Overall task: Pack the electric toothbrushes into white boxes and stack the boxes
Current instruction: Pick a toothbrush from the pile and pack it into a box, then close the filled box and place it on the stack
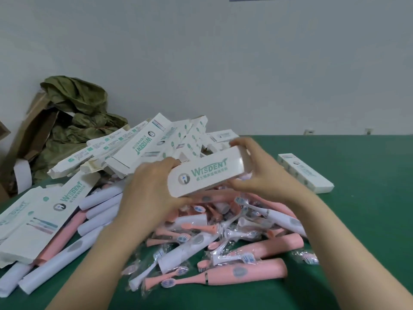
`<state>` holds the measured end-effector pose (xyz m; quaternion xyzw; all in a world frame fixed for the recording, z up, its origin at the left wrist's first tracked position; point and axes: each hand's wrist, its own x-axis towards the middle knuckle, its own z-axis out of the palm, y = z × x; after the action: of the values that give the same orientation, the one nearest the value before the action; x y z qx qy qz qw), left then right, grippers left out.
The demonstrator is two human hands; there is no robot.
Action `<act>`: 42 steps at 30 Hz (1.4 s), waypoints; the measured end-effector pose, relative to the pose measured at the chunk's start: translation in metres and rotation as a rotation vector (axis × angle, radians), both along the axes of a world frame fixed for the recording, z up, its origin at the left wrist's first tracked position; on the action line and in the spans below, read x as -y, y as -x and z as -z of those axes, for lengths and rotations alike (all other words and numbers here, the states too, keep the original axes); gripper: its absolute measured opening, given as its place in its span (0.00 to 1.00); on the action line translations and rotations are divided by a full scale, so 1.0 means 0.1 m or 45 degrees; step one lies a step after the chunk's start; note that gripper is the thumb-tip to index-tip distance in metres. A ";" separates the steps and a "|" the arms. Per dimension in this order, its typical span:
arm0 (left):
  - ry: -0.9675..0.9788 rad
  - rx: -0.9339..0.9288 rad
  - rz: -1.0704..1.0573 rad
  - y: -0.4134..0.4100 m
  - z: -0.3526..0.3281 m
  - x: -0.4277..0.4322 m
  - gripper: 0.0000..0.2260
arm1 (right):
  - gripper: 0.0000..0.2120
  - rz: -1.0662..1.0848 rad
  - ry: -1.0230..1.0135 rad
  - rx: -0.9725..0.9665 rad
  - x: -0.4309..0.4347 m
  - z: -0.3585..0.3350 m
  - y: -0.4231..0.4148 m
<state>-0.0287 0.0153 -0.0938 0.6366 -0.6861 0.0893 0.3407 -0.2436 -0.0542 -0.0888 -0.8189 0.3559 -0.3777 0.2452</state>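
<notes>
I hold a white WISDENT box (207,173) above the table with both hands. My left hand (149,191) grips its near left end, and my right hand (257,171) grips its far right end with the fingers curled over the top edge. Below lies a heap of pink and white electric toothbrushes (245,274), many in clear wrappers, with loose brush heads among them. A closed white box (305,172) lies alone on the right. A pile of flat, unfolded white boxes (143,146) rises behind the heap.
More flat boxes (33,220) and white toothbrush handles (55,267) cover the left of the green table (368,220). A crumpled olive bag (73,108) and brown cardboard (29,130) sit at the back left against the pale wall.
</notes>
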 end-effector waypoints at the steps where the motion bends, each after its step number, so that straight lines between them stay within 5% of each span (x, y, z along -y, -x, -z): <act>1: 0.045 0.045 0.000 -0.02 -0.02 0.04 0.24 | 0.31 0.082 0.066 -0.043 0.02 0.04 0.00; 7: 0.308 -0.041 0.033 0.14 -0.05 0.13 0.38 | 0.25 0.265 0.106 0.189 0.13 0.01 0.39; 12: 0.282 -0.214 0.042 0.10 0.04 0.15 0.19 | 0.19 0.965 0.023 0.492 0.53 0.10 1.03; 15: 0.193 -0.158 0.146 0.15 0.14 0.10 0.13 | 0.27 1.439 -0.195 0.365 0.82 0.29 1.30; 19: -0.017 -0.024 0.284 0.20 0.29 -0.02 0.12 | 0.35 1.664 -0.416 0.081 1.01 0.62 1.34; 24: -0.173 0.015 0.320 0.16 0.36 -0.06 0.13 | 0.36 1.624 -0.472 0.016 1.05 0.78 1.39; 28: 0.076 0.098 0.277 0.16 0.12 0.13 0.14 | 0.33 1.521 -0.530 -0.048 1.08 0.76 1.50; 31: 0.176 0.034 0.083 0.21 -0.16 0.35 0.16 | 0.36 1.528 -0.574 -0.130 1.10 0.70 1.52; 34: 0.009 0.172 -0.270 0.24 -0.32 0.56 0.23 | 0.39 1.632 -0.408 -0.251 1.04 0.57 1.37; 37: -0.284 0.363 -0.530 0.23 -0.31 0.69 0.24 | 0.33 1.612 -0.076 -0.321 0.97 0.45 1.15; 42: -0.391 0.260 -0.547 0.06 -0.17 0.64 0.19 | 0.16 1.204 0.085 -0.274 0.87 0.30 0.60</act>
<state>-0.0351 -0.0491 -0.0766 0.7993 -0.5717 0.1183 0.1428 -0.3039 -0.1411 -0.1189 -0.6093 0.7000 -0.3722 -0.0179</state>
